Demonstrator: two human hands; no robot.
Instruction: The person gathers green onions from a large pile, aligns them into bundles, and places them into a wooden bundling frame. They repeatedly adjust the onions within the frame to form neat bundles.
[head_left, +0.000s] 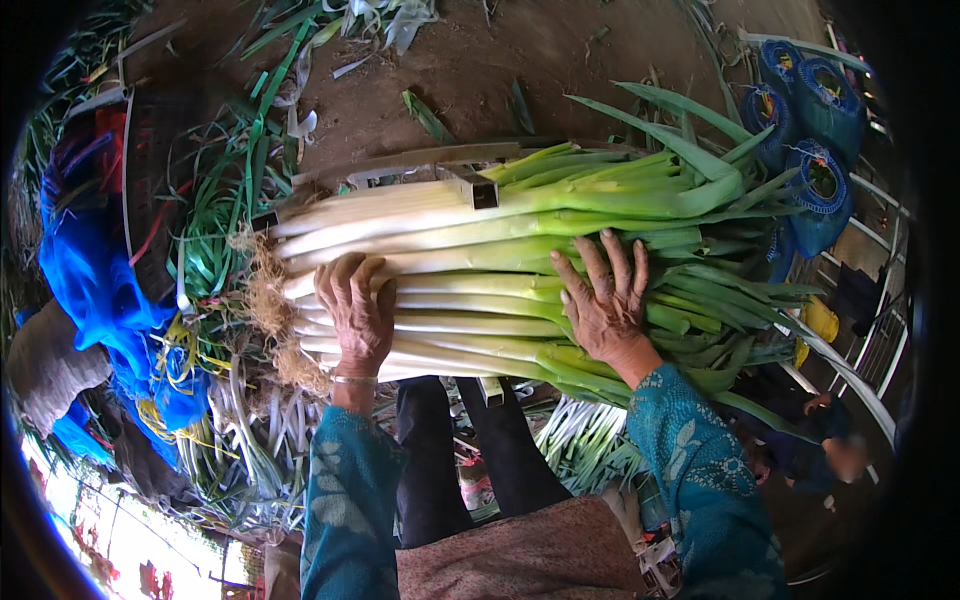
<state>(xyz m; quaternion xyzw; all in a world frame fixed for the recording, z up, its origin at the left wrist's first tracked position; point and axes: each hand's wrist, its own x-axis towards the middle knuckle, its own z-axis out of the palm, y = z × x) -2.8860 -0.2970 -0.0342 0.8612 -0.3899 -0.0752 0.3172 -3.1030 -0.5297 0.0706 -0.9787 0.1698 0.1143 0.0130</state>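
A broad bundle of large green onions or leeks (480, 283) lies across a metal frame in front of me. Its rooty ends (266, 296) point left and its green leaves (705, 300) fan out to the right. My left hand (356, 311) is on the white stalks near the roots, its fingers bent down over them and their tips partly hidden. On the pale green part, my right hand (604, 300) lies palm down with fingers spread. A square metal tube end (484, 196) of the frame sticks up at the bundle's far side.
Blue-rimmed bundled sacks (817, 176) stand at the right. More stalks (585, 435) lie beneath the frame, and others (251, 435) at lower left. Blue sheeting (94, 247) and green strapping (210, 240) are on the left. Another person (810, 435) is at lower right.
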